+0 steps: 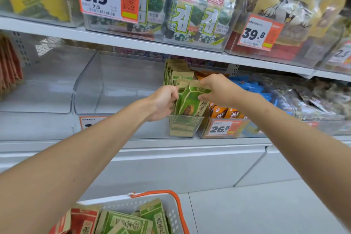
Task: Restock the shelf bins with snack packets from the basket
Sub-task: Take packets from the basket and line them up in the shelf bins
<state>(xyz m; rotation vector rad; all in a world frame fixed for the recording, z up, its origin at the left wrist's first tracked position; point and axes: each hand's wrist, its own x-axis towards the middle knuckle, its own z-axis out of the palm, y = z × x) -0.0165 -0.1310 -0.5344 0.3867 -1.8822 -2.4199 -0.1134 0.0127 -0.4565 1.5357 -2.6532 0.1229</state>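
Green packets (pixel 191 101): a small upright bunch at the front of the narrow bin, lower ends already inside it, above the lower shelf's (pixel 190 143) front edge.
Left hand (pixel 162 101): fingers curled round the bunch's left edge.
Right hand (pixel 214 89): thumb and fingers pinching the bunch's top right corner.
Handling: probably light paper-faced pouches, stiff along the sealed edges and soft in the belly. They are likely to slide against each other, so grip both side edges and squeeze them together rather than pressing the middle.
Narrow bin (pixel 185 128): clear plastic, with a row of the same green packets standing on edge towards the shelf's rear.
Neighbouring bin (pixel 203 133): just right of it, holding orange packets (pixel 222 112), with a 26.8 price tag (pixel 220 128) on the front.
Basket (pixel 171 213): white with an orange handle, below the shelf. More green packets and some red packets (pixel 83 220) lie loose inside.
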